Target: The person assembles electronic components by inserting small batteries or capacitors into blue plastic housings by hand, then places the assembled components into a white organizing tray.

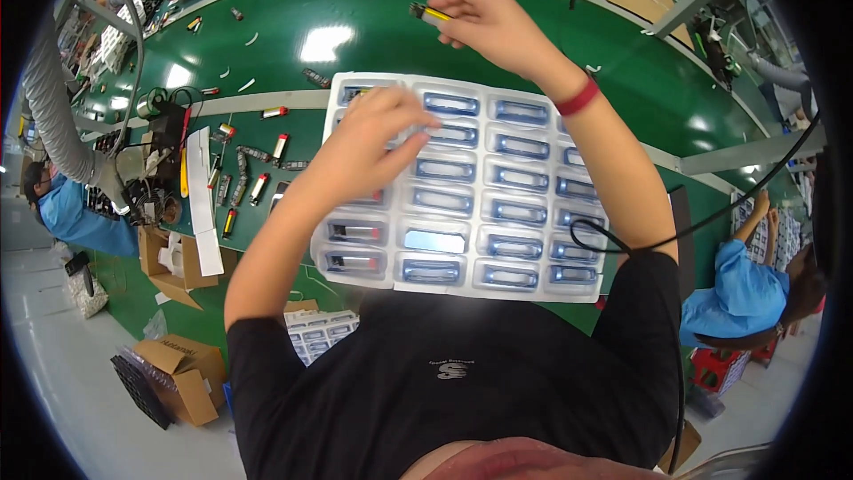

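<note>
Over the far edge of the tray we see our right hand raised above the green desk, its fingers pinched shut on a small lighter with a yellow body and a dark metal head. The lighter lies nearly level, its long axis running left to right, with the dark head pointing to our left and the yellow end tucked into the fingertips. A red band sits on that wrist.

Our left hand is lower and nearer to us, resting palm down on the upper left part of the clear plastic tray, fingers curled onto the pockets there. We cannot tell whether it grips anything under the fingers or only presses on the plastic.

From the held lighter, the tray lies toward us and slightly below, so the right hand is the one nearer the far row of pockets, while the left hand already covers the near-left ones. The pockets are long shapes set crosswise, matching the way the lighter is turned. Most pockets look bluish and unfilled; two at the lower left corner hold dark and red pieces.

To our left, well apart from the tray, loose lighters lie scattered on the desk beside a cardboard box. People in blue coats work at both sides.
</note>
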Demonstrator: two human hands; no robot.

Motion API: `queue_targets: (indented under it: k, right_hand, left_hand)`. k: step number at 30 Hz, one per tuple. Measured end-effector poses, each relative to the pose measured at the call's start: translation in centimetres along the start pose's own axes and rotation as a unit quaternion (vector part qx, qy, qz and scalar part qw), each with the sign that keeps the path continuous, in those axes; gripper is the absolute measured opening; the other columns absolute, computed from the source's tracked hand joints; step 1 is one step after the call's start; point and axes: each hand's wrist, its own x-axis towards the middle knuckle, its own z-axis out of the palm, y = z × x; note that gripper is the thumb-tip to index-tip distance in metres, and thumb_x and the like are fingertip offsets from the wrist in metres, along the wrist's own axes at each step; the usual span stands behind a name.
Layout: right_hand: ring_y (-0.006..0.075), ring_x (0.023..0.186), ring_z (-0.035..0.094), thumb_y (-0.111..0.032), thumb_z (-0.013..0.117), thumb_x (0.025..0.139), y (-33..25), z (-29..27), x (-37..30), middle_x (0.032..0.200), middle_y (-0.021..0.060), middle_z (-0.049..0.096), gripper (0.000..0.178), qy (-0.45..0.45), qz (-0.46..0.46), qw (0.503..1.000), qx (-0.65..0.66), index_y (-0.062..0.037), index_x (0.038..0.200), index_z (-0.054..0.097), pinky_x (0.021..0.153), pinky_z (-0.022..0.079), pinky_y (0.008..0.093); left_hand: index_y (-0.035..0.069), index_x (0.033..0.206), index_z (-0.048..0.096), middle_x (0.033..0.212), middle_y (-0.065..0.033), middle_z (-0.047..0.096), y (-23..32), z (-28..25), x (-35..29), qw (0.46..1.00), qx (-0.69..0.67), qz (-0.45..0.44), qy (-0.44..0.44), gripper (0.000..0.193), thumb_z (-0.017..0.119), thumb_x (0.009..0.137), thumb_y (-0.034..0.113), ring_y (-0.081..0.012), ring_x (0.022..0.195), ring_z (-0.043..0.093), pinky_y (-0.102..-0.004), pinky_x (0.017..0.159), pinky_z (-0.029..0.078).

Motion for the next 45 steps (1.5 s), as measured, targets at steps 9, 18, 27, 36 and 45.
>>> queue_targets:
  k: [9,18,27,36,45]
  right_hand:
    - [0.0187,0.093,0.072,-0.003,0.063,0.098,-2.4,-4.4,-13.0,0.104,0.0117,0.072,0.023,0.108,0.101,0.944,0.294,0.0035,0.120,0.067,0.085,0.059,0.0288]
    - [0.0168,0.090,0.072,-0.003,0.069,0.095,-2.4,-2.1,-13.2,0.104,0.0125,0.073,0.022,0.097,0.053,0.958,0.263,0.0042,0.117,0.069,0.082,0.058,0.0280]
    - [0.0117,0.090,0.068,0.000,0.074,0.091,-2.8,0.7,-14.0,0.101,0.0082,0.073,0.018,0.144,0.010,0.979,0.144,0.0041,0.108,0.070,0.082,0.056,0.0257]
    - [0.0099,0.089,0.066,-0.001,0.075,0.091,-2.6,1.1,-14.7,0.101,0.0056,0.072,0.021,0.164,0.030,0.980,0.112,0.0025,0.110,0.070,0.081,0.054,0.0240]
    - [0.0101,0.090,0.067,-0.002,0.074,0.092,-1.7,1.1,-15.1,0.103,0.0054,0.073,0.017,0.165,0.019,0.981,0.095,0.0013,0.108,0.072,0.081,0.054,0.0238]
  left_hand:
    - [0.003,0.098,0.070,0.109,-0.0134,0.065,-5.8,4.7,6.4,0.996,0.057,0.028,-0.068,0.012,0.066,0.091,0.011,-0.0314,0.099,0.063,-0.0406,0.087,0.050]
    - [0.003,0.136,0.055,0.115,-0.0058,0.062,0.8,2.9,5.9,0.737,-0.602,-0.306,-0.009,0.034,0.052,0.107,0.022,-0.0142,0.089,0.056,-0.0269,0.077,0.050]
    - [-0.005,0.136,0.055,0.117,-0.0106,0.059,2.6,4.1,4.4,0.662,-0.692,-0.289,-0.020,0.047,0.037,0.113,0.032,-0.0163,0.090,0.055,-0.0295,0.080,0.052]
    - [-0.006,0.142,0.049,0.124,-0.0115,0.058,2.2,4.9,4.0,0.669,-0.697,-0.255,-0.024,0.054,0.036,0.112,0.037,-0.0186,0.093,0.055,-0.0311,0.085,0.050]
    - [-0.007,0.138,0.050,0.115,-0.0107,0.057,2.3,5.0,4.1,0.661,-0.704,-0.257,-0.033,0.059,0.034,0.112,0.044,-0.0167,0.092,0.053,-0.0320,0.086,0.048]
